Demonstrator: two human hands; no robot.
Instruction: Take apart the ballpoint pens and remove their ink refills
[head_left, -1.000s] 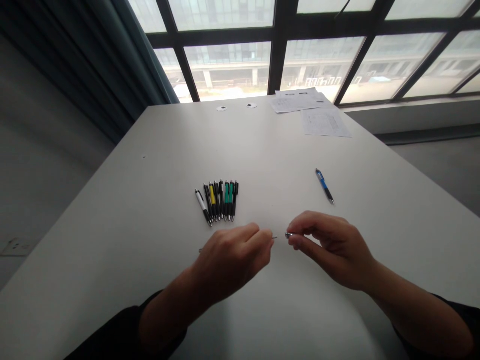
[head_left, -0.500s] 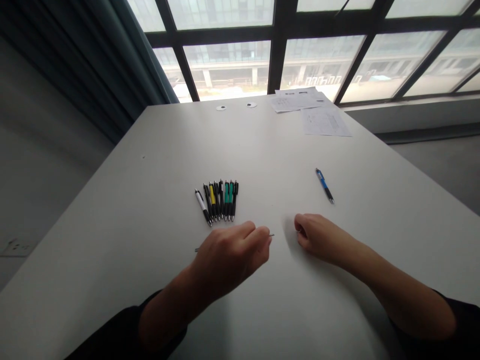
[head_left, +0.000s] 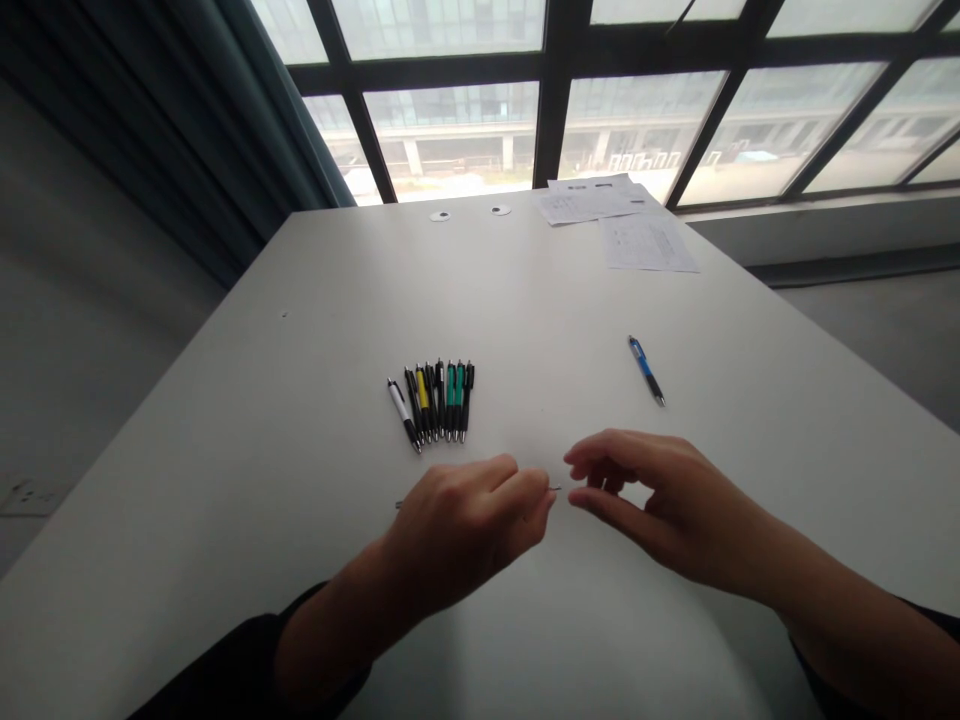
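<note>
My left hand (head_left: 472, 515) is closed around a pen (head_left: 555, 487), which lies nearly level and is mostly hidden by the fingers. Only its thin tip shows on the right of the hand, and a bit of its other end on the left. Facing that tip, my right hand (head_left: 637, 485) is open, thumb and fingers apart, with a small gap to the tip; nothing shows between its fingers. Just beyond my left hand lies a row of pens (head_left: 441, 400) with black, green and yellow barrels. A white pen (head_left: 404, 414) slants at the row's left end.
A blue pen (head_left: 646, 369) lies alone on the white table (head_left: 337, 300), beyond my right hand. Printed papers (head_left: 649, 243) are at the far right edge, by the window. Two oval cable holes (head_left: 440, 216) sit along the far edge. A dark curtain (head_left: 247, 120) hangs at left.
My right hand has opened from a closed fist, lifted and turned towards the pen tip. My left hand has shifted slightly right with the pen. The other pens have stayed put.
</note>
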